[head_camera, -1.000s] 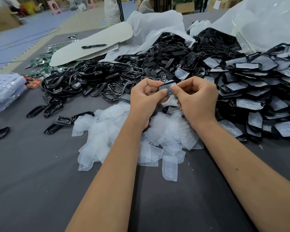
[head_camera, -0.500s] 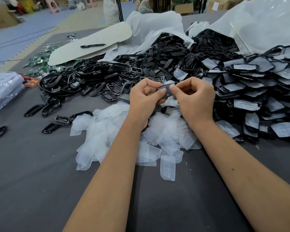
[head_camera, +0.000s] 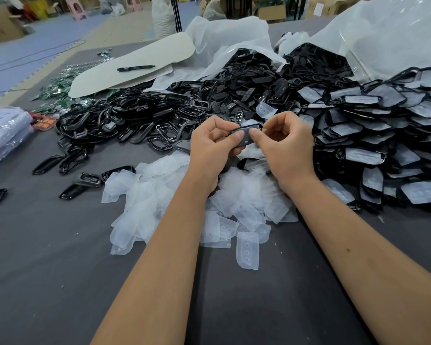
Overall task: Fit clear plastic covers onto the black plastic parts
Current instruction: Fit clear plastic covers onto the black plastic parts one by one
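A dark grey table [head_camera: 47, 282] carries a loose heap of clear plastic covers [head_camera: 159, 202], a spread of black plastic frames [head_camera: 125, 125], a stack of covered black parts [head_camera: 383, 145] at right, and white bags [head_camera: 234, 43].

Dark grey table [head_camera: 47, 282] fills most of view. Beyond its far edge, floor [head_camera: 35, 49] of blue-grey foam mats w/ a tan strip [head_camera: 115, 31], a thin cable [head_camera: 33, 56] across it. Cardboard boxes [head_camera: 0, 28] at far left and along the back; pink stool [head_camera: 79, 7] on the floor. Black stand legs [head_camera: 176, 13] near top centre. Light even, soft.
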`<state>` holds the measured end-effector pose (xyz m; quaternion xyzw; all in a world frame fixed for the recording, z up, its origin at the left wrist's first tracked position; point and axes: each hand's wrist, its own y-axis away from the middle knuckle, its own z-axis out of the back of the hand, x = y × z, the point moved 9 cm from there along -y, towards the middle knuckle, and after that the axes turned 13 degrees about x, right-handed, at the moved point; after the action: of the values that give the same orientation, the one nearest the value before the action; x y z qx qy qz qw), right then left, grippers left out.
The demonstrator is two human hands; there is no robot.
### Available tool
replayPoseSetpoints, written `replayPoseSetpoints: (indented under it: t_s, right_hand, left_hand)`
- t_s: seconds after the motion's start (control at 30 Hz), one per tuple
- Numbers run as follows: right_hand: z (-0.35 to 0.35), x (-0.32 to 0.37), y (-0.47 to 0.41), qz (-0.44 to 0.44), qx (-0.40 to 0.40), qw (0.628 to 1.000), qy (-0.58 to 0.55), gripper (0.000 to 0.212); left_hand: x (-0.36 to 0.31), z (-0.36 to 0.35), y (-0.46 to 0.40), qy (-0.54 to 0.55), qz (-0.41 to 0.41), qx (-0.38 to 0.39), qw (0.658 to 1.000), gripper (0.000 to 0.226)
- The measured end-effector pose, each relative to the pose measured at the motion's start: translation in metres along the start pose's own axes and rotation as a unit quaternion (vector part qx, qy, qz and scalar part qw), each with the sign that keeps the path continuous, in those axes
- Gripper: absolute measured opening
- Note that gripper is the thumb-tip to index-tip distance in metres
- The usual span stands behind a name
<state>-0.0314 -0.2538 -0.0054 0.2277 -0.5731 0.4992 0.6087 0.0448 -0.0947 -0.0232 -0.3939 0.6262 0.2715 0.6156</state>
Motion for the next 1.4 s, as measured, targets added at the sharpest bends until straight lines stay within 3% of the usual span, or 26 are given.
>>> replayPoseSetpoints:
  t_s: [0.23,0.5,0.93,1.23,1.4]
  right_hand:
    - [-0.014,-0.005,-0.004,-0.009,0.096,0.985,-0.141,0.007]
    - [-0.014,-0.007,-0.004,-0.021,0.1,0.98,-0.171,0.006]
    - [-0.012,-0.01,-0.005,-0.021,0.081,0.977,-0.196,0.003]
    - [-0.011,-0.008,-0.003,-0.038,0.073,0.971,-0.224,0.021]
    - [-0.009,-0.01,-0.002,-0.046,0.053,0.977,-0.199,0.018]
  left_hand:
    - [0.001,0.0,0.0,0.034,0.008,0.008,0.999,0.02]
    - [-0.003,-0.007,0.0,0.049,-0.017,0.039,0.998,0.019]
    - [0.001,-0.002,0.001,0.024,0.01,0.01,1.0,0.02]
    - [0.0,-0.001,-0.001,0.029,0.0,0.016,0.999,0.021]
    - [0.001,-0.003,-0.002,0.033,-0.001,0.028,0.999,0.019]
